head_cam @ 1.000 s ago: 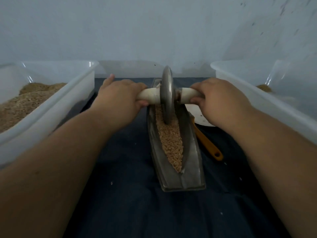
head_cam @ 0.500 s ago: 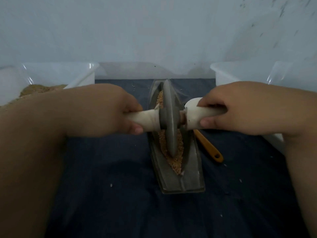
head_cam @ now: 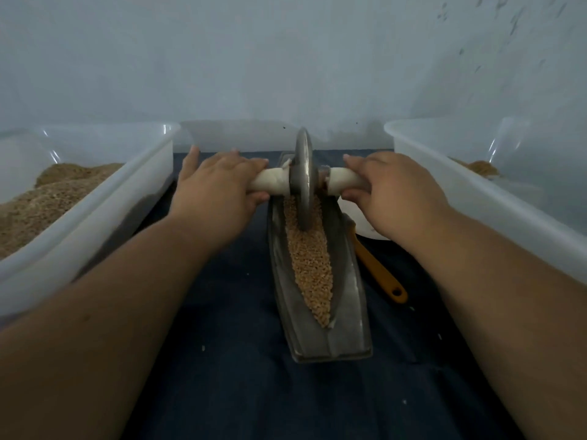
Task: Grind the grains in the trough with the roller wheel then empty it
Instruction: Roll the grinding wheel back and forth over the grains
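Half a second back the roller wheel is down around the middle of the trough, close to the body. Now it's shoved right up to the far end again, same spot as a second ago. So that's one full back-and-forth pass, and this is plainly still the grinding part.

Both hands are wrapped round the white handles, left hand on the left one and right hand on the right, arms stretched out. The wheel stands upright in the groove with its rim down in the grains. They lie in a strip along the trough, which sits on the dark cloth over the bench.

The grains look pretty whole to me, so I'd guess plenty more passes before tipping it out. The left tub is heaped with tan meal; the right tub is nearly bare.
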{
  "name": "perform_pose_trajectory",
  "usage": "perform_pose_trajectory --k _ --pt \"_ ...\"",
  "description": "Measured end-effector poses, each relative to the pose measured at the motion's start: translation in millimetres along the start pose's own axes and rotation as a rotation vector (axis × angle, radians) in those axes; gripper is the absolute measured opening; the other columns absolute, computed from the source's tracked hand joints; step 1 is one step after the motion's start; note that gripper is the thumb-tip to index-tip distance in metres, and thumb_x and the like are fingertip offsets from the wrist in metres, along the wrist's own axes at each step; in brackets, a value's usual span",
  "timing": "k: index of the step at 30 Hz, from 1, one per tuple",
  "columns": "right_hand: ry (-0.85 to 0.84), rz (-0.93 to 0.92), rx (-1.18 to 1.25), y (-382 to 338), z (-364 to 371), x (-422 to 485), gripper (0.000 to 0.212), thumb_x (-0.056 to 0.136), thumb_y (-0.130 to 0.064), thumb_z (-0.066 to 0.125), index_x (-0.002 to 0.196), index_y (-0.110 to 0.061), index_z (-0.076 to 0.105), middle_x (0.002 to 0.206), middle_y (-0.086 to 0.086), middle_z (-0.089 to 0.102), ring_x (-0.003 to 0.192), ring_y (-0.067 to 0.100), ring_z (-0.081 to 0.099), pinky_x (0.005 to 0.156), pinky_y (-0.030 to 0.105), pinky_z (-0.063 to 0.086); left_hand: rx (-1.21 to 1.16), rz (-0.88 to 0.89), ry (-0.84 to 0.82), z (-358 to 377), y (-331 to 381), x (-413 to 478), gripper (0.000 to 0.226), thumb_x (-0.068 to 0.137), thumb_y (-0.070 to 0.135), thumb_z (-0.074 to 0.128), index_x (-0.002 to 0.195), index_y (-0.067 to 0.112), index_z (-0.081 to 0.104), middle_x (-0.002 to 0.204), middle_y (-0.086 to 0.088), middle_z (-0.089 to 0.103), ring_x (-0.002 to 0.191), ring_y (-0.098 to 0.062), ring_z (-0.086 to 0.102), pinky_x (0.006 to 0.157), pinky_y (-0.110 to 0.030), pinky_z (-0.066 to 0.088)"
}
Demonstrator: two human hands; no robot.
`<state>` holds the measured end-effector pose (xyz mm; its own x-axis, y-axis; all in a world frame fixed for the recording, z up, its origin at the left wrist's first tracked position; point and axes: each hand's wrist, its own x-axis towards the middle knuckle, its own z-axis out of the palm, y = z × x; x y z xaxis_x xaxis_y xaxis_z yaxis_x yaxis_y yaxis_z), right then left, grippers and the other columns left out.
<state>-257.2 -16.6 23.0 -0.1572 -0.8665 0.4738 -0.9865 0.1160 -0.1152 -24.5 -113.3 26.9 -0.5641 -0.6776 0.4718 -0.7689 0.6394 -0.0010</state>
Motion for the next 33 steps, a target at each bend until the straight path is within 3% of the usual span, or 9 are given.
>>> perform_pose_trajectory --k 3,6,12,17,20,22,25,28,33 --pt "-0.010 -0.012 0.001 0 -2 -1 0.056 0.090 -0.046 0.062 0.140 -0.026 0.050 0.123 0.006 0.059 0.113 0.028 0.051 0.092 0.040 0.043 -0.037 0.021 0.011 -2 -1 0 0.048 0.090 0.046 0.056 0.136 0.034 0.049 0.131 0.002 0.058 0.125 -0.023 0.048 0.112 -0.048 0.026" --pt "-0.099 -0.050 -0.009 -6 -19 -6 0.042 0.087 -0.052 0.061 0.124 -0.033 0.059 0.105 0.001 0.059 0.099 0.023 0.054 0.083 0.041 0.047 -0.090 0.054 -0.112 -19 -4 -2 0.028 0.085 0.049 0.059 0.112 0.040 0.059 0.102 0.009 0.060 0.096 -0.019 0.058 0.084 -0.040 0.046" --pt "-0.439 -0.088 -0.060 -19 -74 -24 0.040 0.078 -0.069 0.050 0.097 -0.036 0.064 0.079 -0.012 0.062 0.070 0.003 0.056 0.056 0.025 0.039 -0.045 0.202 -0.464 -64 -6 -14 0.022 0.080 0.057 0.060 0.099 0.046 0.059 0.086 0.016 0.061 0.079 0.000 0.055 0.071 -0.028 0.043" --pt "-0.593 -0.106 -0.034 -19 -98 -31 0.058 0.065 -0.078 0.038 0.097 -0.037 0.064 0.079 -0.012 0.066 0.073 0.000 0.058 0.059 0.021 0.045 -0.161 0.217 -0.598 -79 -5 -22 0.016 0.077 0.059 0.060 0.091 0.051 0.058 0.087 0.031 0.058 0.083 0.012 0.052 0.064 -0.020 0.036" --pt "-0.503 -0.091 -0.028 -19 -83 -26 0.042 0.075 -0.070 0.046 0.101 -0.042 0.063 0.082 -0.013 0.064 0.070 0.002 0.056 0.055 0.022 0.036 -0.124 0.206 -0.550 -70 -6 -17 0.008 0.083 0.053 0.061 0.083 0.047 0.056 0.076 0.020 0.061 0.074 0.004 0.055 0.065 -0.023 0.038" --pt "-0.379 -0.081 0.010 -15 -62 -18 0.034 0.082 -0.061 0.057 0.109 -0.041 0.064 0.089 -0.012 0.064 0.078 0.005 0.056 0.062 0.027 0.040 -0.087 0.196 -0.451 -56 -7 -12 0.008 0.086 0.050 0.059 0.087 0.043 0.057 0.077 0.015 0.060 0.074 -0.001 0.054 0.065 -0.026 0.038" --pt "-0.168 -0.044 -0.005 -9 -26 -9 0.045 0.087 -0.052 0.062 0.129 -0.035 0.057 0.110 0.000 0.064 0.101 0.022 0.057 0.082 0.038 0.046 -0.074 0.108 -0.214 -27 -4 -5 0.019 0.090 0.044 0.056 0.108 0.038 0.058 0.097 0.010 0.061 0.091 -0.016 0.058 0.078 -0.035 0.044" --pt "-0.014 -0.020 -0.022 -5 -6 -1 0.061 0.089 -0.051 0.060 0.143 -0.027 0.046 0.124 0.006 0.059 0.116 0.028 0.051 0.091 0.038 0.040 -0.024 0.032 -0.037 -7 1 -2 0.042 0.093 0.040 0.054 0.134 0.033 0.048 0.126 0.002 0.059 0.115 -0.026 0.054 0.098 -0.041 0.036" --pt "0.035 -0.047 -0.047 -4 -2 -1 0.063 0.088 -0.048 0.063 0.143 -0.023 0.047 0.124 0.007 0.060 0.113 0.030 0.053 0.091 0.042 0.043 -0.037 0.040 -0.052 -5 -3 -2 0.044 0.091 0.042 0.056 0.133 0.035 0.048 0.121 0.003 0.059 0.111 -0.025 0.056 0.095 -0.042 0.040"
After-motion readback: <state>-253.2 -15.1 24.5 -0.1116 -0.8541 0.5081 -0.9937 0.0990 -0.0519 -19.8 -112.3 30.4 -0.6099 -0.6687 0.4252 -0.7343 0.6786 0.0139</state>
